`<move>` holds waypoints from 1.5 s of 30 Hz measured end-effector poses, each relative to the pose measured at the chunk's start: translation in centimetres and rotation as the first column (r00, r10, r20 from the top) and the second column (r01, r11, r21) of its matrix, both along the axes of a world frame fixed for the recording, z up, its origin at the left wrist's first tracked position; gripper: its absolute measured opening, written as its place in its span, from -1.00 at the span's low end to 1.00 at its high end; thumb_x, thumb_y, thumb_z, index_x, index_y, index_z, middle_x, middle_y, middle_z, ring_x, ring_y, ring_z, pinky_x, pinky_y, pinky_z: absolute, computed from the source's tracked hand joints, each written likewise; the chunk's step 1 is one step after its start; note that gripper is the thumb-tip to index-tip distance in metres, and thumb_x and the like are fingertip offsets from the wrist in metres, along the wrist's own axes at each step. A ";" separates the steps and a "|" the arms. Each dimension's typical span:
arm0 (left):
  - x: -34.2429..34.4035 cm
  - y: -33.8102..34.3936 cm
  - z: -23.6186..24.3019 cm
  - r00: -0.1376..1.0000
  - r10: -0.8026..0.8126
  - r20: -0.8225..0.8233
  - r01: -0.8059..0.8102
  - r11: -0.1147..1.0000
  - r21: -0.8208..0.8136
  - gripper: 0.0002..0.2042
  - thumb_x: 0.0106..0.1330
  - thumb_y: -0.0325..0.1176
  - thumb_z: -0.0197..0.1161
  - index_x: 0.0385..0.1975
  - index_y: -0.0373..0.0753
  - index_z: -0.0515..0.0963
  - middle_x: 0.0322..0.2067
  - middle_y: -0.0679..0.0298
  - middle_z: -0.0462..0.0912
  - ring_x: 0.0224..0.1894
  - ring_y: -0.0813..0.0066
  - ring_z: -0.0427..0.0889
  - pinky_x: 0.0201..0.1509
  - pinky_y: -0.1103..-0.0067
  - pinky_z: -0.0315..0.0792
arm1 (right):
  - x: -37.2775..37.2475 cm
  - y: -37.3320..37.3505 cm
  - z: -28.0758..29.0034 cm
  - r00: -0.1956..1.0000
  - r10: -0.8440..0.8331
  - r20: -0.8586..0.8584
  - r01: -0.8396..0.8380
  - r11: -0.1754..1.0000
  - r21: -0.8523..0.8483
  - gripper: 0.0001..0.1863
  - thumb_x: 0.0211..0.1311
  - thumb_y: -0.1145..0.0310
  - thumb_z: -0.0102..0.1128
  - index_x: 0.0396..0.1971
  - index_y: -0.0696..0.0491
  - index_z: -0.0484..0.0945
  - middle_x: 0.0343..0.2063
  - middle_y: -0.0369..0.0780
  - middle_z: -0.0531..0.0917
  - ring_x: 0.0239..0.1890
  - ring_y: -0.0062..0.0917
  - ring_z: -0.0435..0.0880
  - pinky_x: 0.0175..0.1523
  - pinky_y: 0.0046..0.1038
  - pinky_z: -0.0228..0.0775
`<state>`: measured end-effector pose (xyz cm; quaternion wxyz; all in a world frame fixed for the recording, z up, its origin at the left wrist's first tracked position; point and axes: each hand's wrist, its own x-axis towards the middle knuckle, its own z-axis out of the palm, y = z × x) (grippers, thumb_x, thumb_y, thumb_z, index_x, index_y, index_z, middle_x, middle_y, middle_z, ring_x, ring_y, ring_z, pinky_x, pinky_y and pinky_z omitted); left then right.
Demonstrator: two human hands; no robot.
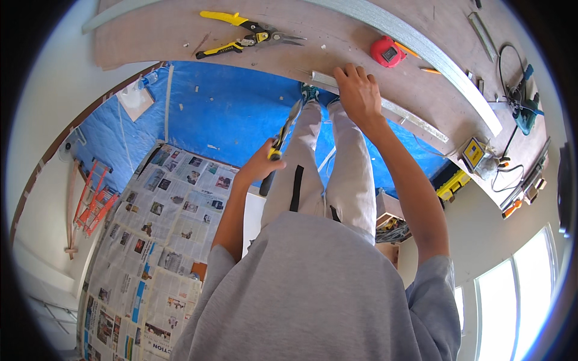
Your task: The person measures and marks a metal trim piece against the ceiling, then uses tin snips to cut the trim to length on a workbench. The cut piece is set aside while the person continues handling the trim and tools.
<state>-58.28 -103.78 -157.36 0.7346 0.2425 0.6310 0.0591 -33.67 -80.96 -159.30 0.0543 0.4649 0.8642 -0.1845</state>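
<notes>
In my left hand [261, 162], closed round its grip, is a hand tool [283, 131] with a yellow and black handle and a long grey metal head. It points up toward the bench edge, and its exact kind is not clear. My right hand [361, 96] grips a short galvanised metal channel [409, 120] from above, fingers bent over its far side. The channel lies slantwise along the near edge of the workbench [337, 48]. Beyond it, a yellow-and-black pair of tin snips [256, 37] rests with its handles spread. A red tape measure [387, 52] sits past my right hand.
A long metal channel [433, 54] crosses the bench, with a pencil [430, 70] beside it. A green corded power tool [525, 114] and a yellow box [474, 153] are at right. Blue sheeting [223, 114] covers the floor; newspaper [162, 222] covers a surface at left.
</notes>
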 end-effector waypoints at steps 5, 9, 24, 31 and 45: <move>-2.1 -5.1 6.5 0.927 0.366 0.082 -0.365 0.931 -0.019 -0.36 0.12 -0.32 0.40 0.25 -0.23 0.35 -0.11 0.27 0.53 0.00 0.44 0.55 0.19 0.44 0.44 | -0.1 0.3 1.0 0.997 -0.040 -0.070 0.036 0.998 -0.058 -0.63 0.17 0.21 0.34 -0.04 -0.02 0.54 -0.16 -0.19 0.61 0.00 -0.29 0.63 0.02 -0.16 0.44; -0.9 -2.7 9.6 0.799 0.563 0.210 -0.591 0.800 0.107 -0.34 0.11 -0.34 0.36 0.27 -0.19 0.32 -0.04 0.27 0.52 0.09 0.40 0.53 0.31 0.35 0.40 | 0.0 0.3 2.2 0.987 -0.024 -0.158 0.029 0.999 0.034 -0.41 0.15 0.02 0.39 0.12 0.00 0.50 -0.13 -0.17 0.60 0.01 -0.28 0.60 0.08 -0.16 0.36; 16.6 11.8 11.6 0.977 0.130 0.170 -0.187 0.905 0.382 -0.23 0.13 -0.20 0.47 0.30 -0.31 0.22 0.08 0.11 0.43 0.20 0.26 0.44 0.35 0.27 0.32 | 12.1 -5.6 10.3 0.460 -0.710 -0.533 0.126 0.646 -0.752 -0.09 0.37 -0.27 0.15 0.48 0.09 0.24 0.46 -0.03 0.32 0.51 -0.17 0.26 0.53 -0.08 0.09; 32.7 16.9 11.5 0.927 -0.362 -0.103 0.329 0.646 0.689 -0.10 0.35 0.24 0.26 0.43 -0.35 0.10 0.42 -0.15 0.13 0.50 -0.04 0.13 0.56 0.14 0.00 | 21.7 -12.2 17.9 0.211 -0.941 -0.264 0.216 0.308 -0.927 0.35 0.00 -0.38 0.37 0.57 0.20 -0.07 0.41 -0.03 0.26 0.47 -0.17 0.22 0.56 -0.16 -0.04; 16.1 15.5 -0.9 0.647 0.658 -0.385 -0.508 0.749 0.425 -0.44 0.25 -0.08 0.57 0.01 -0.26 0.37 -0.29 0.25 0.53 -0.35 0.51 0.52 -0.33 0.48 0.49 | 71.7 -1.7 2.3 -0.011 -0.991 0.135 1.000 -0.014 -0.026 0.14 0.00 -0.27 0.52 0.44 0.16 0.25 0.18 0.03 0.60 0.28 -0.15 0.57 0.34 -0.23 0.41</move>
